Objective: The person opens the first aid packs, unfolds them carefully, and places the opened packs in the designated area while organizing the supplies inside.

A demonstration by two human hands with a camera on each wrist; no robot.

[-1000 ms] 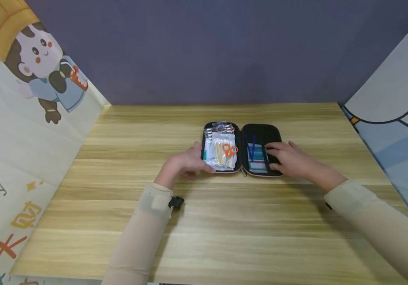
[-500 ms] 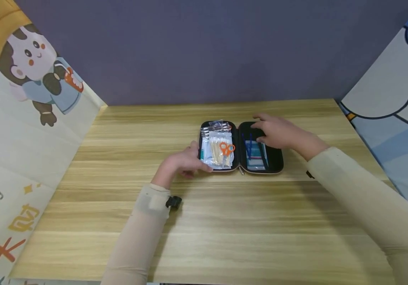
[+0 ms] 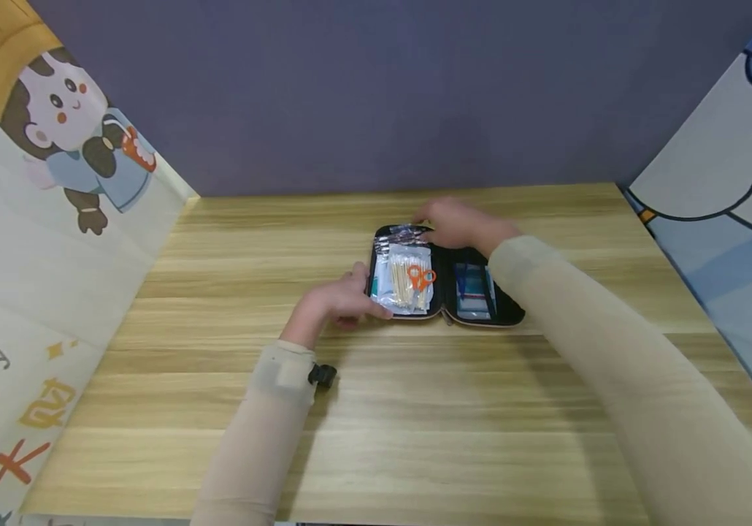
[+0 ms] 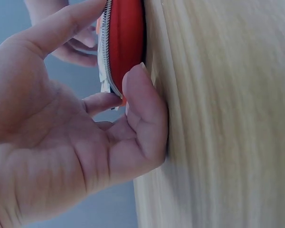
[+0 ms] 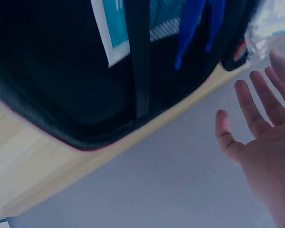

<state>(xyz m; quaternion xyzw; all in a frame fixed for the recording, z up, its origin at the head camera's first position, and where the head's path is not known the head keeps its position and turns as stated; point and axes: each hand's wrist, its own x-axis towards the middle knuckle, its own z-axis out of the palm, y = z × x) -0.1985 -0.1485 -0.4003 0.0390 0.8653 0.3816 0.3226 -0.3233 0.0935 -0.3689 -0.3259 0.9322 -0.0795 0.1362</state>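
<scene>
A zip case (image 3: 509,315), red outside and black inside, lies unfolded on the table. My left hand (image 3: 347,295) grips its left side, thumb at the near corner; the left wrist view shows fingers against the red shell (image 4: 126,45) and zipper. Over the far edge of the left half reaches my right hand (image 3: 456,223), its fingers spread and loosely extended beside foil-like packets (image 3: 397,241). That half also carries bagged cotton swabs (image 3: 401,286) and orange-handled scissors (image 3: 421,277). Blue tweezers (image 5: 192,28) and teal packets (image 5: 115,28) sit in the right half, partly behind my right arm.
The wooden table (image 3: 376,416) surrounds the case. A dark purple-grey wall (image 3: 350,95) rises behind it. Printed panels with cartoon figures (image 3: 67,124) stand on both sides.
My right hand has moved from the case's right edge, up over its right half, and leftward to the far edge of the left half. My left hand stays at the left side.
</scene>
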